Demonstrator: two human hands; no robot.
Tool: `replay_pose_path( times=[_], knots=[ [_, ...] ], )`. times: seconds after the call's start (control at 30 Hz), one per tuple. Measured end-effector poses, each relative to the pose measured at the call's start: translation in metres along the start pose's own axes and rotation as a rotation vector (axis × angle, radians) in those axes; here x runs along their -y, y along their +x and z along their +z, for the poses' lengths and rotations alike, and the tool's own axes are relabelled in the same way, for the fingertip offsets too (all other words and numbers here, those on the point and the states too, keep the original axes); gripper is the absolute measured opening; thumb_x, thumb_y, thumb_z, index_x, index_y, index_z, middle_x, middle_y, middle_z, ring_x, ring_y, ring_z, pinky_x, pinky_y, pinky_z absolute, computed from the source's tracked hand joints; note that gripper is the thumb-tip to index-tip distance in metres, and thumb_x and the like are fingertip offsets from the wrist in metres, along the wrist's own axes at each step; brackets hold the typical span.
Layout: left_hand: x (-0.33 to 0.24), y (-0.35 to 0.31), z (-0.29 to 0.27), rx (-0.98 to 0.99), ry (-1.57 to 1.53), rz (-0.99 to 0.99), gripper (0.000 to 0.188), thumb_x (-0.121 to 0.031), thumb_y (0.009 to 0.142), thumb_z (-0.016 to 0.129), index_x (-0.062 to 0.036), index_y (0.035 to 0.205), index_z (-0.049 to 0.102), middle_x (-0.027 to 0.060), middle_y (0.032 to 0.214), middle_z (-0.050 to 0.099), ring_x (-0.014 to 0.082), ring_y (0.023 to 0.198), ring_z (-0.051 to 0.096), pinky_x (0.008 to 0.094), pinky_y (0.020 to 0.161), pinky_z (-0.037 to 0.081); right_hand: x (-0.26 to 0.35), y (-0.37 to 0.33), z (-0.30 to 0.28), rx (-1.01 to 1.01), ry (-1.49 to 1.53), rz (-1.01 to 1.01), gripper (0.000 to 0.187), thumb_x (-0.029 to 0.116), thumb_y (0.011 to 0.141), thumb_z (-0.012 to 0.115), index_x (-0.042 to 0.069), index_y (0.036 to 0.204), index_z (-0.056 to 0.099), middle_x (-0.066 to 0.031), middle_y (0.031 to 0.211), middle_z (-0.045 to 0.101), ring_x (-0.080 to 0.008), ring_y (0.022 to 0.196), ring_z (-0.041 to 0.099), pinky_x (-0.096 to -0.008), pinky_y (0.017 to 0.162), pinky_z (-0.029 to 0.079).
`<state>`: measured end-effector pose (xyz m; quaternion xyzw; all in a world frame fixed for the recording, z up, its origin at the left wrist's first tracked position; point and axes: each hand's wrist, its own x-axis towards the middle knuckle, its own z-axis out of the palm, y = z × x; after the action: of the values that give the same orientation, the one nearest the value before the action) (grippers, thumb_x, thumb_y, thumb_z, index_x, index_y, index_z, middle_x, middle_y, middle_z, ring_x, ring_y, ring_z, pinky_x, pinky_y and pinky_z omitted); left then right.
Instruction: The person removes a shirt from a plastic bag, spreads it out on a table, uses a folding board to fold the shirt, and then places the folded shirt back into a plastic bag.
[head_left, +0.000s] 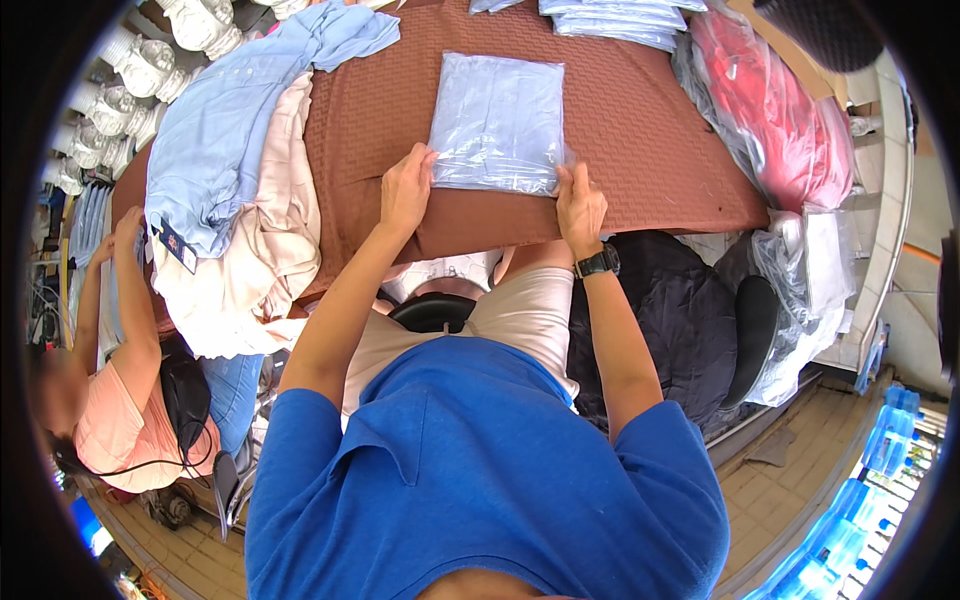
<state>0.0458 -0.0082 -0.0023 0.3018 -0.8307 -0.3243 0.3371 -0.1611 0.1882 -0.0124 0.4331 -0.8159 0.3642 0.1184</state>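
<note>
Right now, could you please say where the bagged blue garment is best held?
Likely the side edges of the bagged blue garment, by its near corners, from the near side: it is flat, squarish, and the left hand and right hand hold there.

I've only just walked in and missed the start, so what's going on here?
The person's left hand and right hand grip the near corners of a flat clear plastic package with something light blue folded inside. It is over a brown tablecloth. Loose light blue clothing lies on cream fabric to the left, and similar light blue packages are stacked at the far side. Another person in a salmon top is at the left.
</note>
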Motion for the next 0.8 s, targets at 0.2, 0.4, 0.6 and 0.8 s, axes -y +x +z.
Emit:
replay_pose_path(
  times=[0.2,0.4,0.6,0.8],
  knots=[
    [0.000,0.002,0.001,0.016,0.046,-0.003,0.023,-0.026,0.105,0.052,-0.0068,0.094,0.057,0.0111,0.068,0.063,0.0340,0.064,0.064,0.0440,0.060,0.048,0.001,0.007,-0.002,0.086,0.024,0.134,0.025,0.033,0.104,0.054,0.011,0.093,0.053,-0.0122,0.061,0.064,-0.0380,0.058,0.065,-0.0494,0.051,0.048],
    [0.005,0.004,0.004,-0.007,0.128,0.017,0.024,-0.026,0.104,0.052,-0.0063,0.090,0.055,0.0139,0.069,0.064,0.0378,0.064,0.064,0.0477,0.059,0.048,0.001,0.015,-0.002,0.138,0.050,0.204,0.027,0.036,0.103,0.054,0.011,0.093,0.055,-0.0117,0.062,0.066,-0.0404,0.064,0.066,-0.0535,0.059,0.050],
    [0.005,0.009,0.008,-0.007,0.256,0.002,0.027,-0.028,0.103,0.053,-0.0049,0.089,0.054,0.0185,0.072,0.065,0.0431,0.069,0.064,0.0530,0.060,0.047,0.001,0.024,0.000,0.191,-0.042,0.243,0.033,0.038,0.103,0.053,0.008,0.091,0.058,-0.0219,0.072,0.068,-0.0466,0.071,0.066,-0.0571,0.064,0.051],
    [-0.001,0.016,0.003,0.056,0.295,-0.089,0.026,-0.029,0.099,0.059,-0.0041,0.090,0.058,0.0230,0.071,0.065,0.0465,0.075,0.065,0.0544,0.067,0.051,0.009,0.031,-0.002,0.218,-0.208,0.281,0.032,0.038,0.099,0.058,0.007,0.090,0.062,-0.0248,0.080,0.070,-0.0474,0.077,0.068,-0.0567,0.068,0.053]
  ],
)
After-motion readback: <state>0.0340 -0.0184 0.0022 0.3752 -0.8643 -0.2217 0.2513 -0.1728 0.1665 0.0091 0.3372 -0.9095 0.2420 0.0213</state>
